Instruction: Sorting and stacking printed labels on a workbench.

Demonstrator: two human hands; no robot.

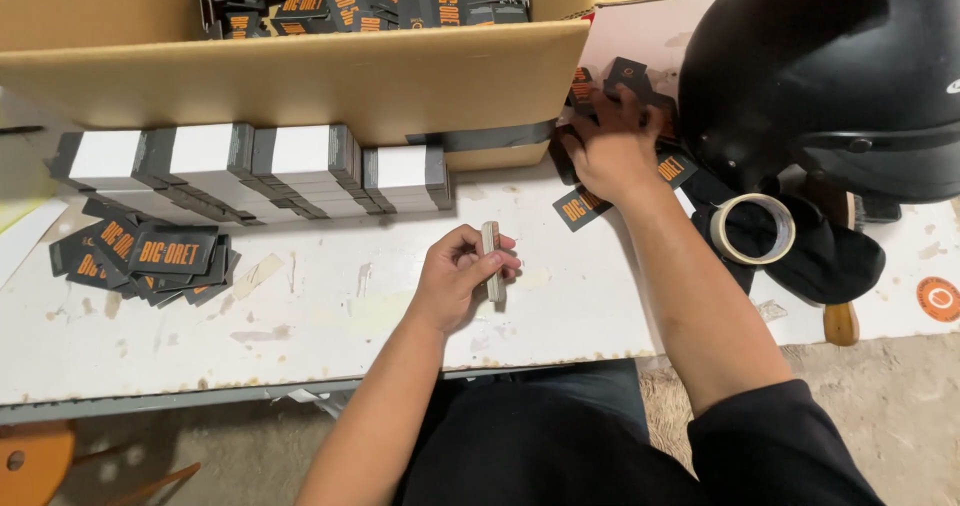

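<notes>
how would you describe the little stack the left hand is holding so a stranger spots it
Start at the cardboard box and drop to the white table in front. Mid-table, the left hand pinches a thin card stack upright on edge, unlike the flat-lying neighbouring stacks.

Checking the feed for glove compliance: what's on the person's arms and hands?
Nothing on either hand: the left hand and right hand are bare, no gloves, rings or watch visible. Both forearms are bare; a dark sleeve shows, pushed up the right arm.
</notes>
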